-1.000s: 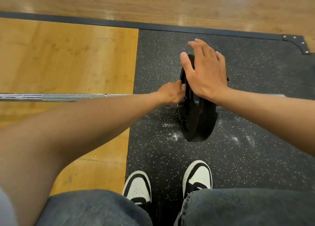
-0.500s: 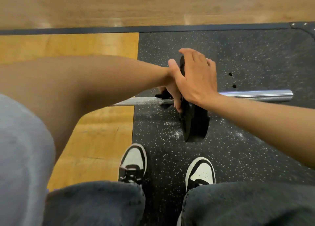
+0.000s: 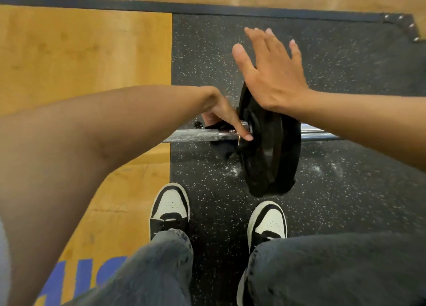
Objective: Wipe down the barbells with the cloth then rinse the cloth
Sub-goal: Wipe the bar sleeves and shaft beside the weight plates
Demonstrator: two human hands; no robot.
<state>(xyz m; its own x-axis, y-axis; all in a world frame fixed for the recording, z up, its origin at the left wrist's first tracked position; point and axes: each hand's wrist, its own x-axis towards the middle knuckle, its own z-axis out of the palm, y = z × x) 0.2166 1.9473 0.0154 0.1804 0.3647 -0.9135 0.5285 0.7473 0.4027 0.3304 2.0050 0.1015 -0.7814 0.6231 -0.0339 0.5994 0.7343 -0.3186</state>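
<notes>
A steel barbell [image 3: 196, 135] lies across the floor with a black weight plate [image 3: 272, 151] standing on its sleeve. My left hand [image 3: 219, 113] is on the bar just left of the plate. It holds a dark cloth [image 3: 220, 145] that hangs around and below the bar, and its index finger points down at the collar. My right hand [image 3: 274, 75] has straight, spread fingers, with the heel of the palm resting on the plate's top rim.
The plate stands on a black speckled rubber mat [image 3: 345, 190] with chalk dust near it. A wooden platform [image 3: 80, 58] lies to the left, and a dark metal frame edge [image 3: 276, 9] runs along the far side. My two shoes [image 3: 169, 204] stand just in front of the bar.
My right hand's fingers lifted off the plate's face and straightened; only the palm heel stays on the rim. My left hand stays at the bar beside the plate.
</notes>
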